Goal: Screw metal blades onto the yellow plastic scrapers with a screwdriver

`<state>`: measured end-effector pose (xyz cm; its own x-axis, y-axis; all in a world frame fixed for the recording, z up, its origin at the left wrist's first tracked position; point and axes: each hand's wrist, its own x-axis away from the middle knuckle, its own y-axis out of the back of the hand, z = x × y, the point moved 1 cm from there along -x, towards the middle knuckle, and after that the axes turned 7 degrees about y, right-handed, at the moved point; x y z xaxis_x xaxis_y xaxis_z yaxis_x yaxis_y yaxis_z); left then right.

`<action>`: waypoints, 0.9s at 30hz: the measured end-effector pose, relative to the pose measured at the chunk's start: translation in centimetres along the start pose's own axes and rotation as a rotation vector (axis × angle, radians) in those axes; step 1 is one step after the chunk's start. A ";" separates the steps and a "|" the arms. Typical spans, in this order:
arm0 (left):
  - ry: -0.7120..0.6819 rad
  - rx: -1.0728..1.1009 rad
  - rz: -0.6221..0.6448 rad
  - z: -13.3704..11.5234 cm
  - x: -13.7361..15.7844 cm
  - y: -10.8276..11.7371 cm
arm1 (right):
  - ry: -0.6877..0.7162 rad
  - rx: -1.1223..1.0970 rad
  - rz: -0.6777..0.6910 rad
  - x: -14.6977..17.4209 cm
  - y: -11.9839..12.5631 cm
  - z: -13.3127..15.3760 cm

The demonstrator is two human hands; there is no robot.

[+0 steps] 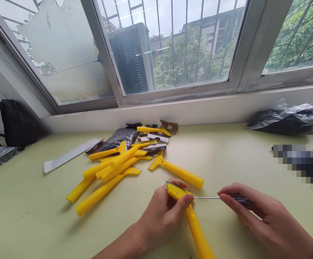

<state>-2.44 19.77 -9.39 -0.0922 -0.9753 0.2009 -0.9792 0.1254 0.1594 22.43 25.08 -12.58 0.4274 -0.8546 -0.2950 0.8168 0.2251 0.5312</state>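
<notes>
My left hand [169, 210] is closed round the head of a yellow scraper [196, 230], thumb on the near side. A thin metal blade edge shows along the top of that head, and the handle runs down out of the frame. In my right hand [256, 208] is a screwdriver [206, 198], gripped by its dark handle. Its thin shaft points left and reaches the scraper's head beside my left thumb; the tip is hidden there. Just beyond my left hand lies another yellow scraper [182, 173], its head toward the pile.
Several yellow scrapers [107, 190] lie heaped at the left middle of the pale green table [37, 216]. Behind them are a black plastic-wrapped pack [122, 136] and small boxes [157, 137]. A white strip [70, 155], a black bag [16, 122] and dark plastic bags [288, 117] lie farther out.
</notes>
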 end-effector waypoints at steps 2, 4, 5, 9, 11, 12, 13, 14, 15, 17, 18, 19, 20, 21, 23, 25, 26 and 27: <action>0.018 0.042 0.003 -0.1 0.0 0.0 | -0.040 -0.019 0.014 0.0 -0.1 0.0; 0.035 0.073 -0.004 -0.2 0.0 0.0 | -0.070 -0.034 0.011 0.0 -0.1 -0.1; 0.043 0.079 -0.008 -0.2 0.0 -0.1 | -0.081 -0.039 0.006 0.0 -0.1 -0.2; 0.050 0.064 -0.034 -0.2 0.0 -0.1 | -0.107 -0.048 -0.025 -0.1 0.0 -0.4; 0.053 0.048 -0.044 -0.3 0.0 0.0 | -0.105 -0.049 -0.028 -0.1 0.0 -0.3; 0.055 0.041 -0.045 -0.3 0.1 0.0 | -0.098 -0.051 -0.024 -0.1 0.0 -0.2; 0.057 0.034 -0.046 -0.4 0.1 0.0 | -0.089 -0.053 -0.018 -0.1 0.0 -0.1; 0.058 0.027 -0.049 -0.5 0.1 0.1 | -0.077 -0.054 -0.017 -0.2 0.0 0.0; 0.059 0.020 -0.055 -0.5 0.1 0.1 | -0.065 -0.054 -0.017 -0.2 -0.1 0.1; 0.064 0.012 -0.069 -0.6 0.1 0.2 | -0.038 -0.051 -0.027 -0.3 0.0 0.3; 0.068 0.013 -0.074 -0.6 0.1 0.2 | -0.029 -0.048 -0.030 -0.3 0.0 0.4; 0.071 0.018 -0.077 -0.6 0.1 0.3 | -0.023 -0.047 -0.029 -0.3 0.0 0.5; 0.072 0.025 -0.077 -0.6 0.1 0.3 | -0.020 -0.049 -0.028 -0.2 0.0 0.5; 0.074 0.033 -0.075 -0.6 0.1 0.3 | -0.019 -0.051 -0.025 -0.2 0.0 0.5; 0.074 0.043 -0.072 -0.5 0.0 0.3 | -0.016 -0.055 -0.024 -0.1 0.0 0.5; 0.074 0.049 -0.072 -0.4 0.0 0.4 | -0.005 -0.049 -0.034 -0.1 -0.1 0.6; 0.075 0.054 -0.074 -0.3 0.0 0.4 | 0.002 -0.045 -0.041 -0.2 -0.1 0.7; 0.076 0.063 -0.077 -0.2 -0.1 0.4 | 0.008 -0.043 -0.048 -0.2 -0.1 0.7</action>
<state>-2.83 19.94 -9.19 -0.0048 -0.9648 0.2630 -0.9925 0.0368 0.1167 21.96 24.88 -12.04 0.3905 -0.8609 -0.3261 0.8521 0.2039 0.4821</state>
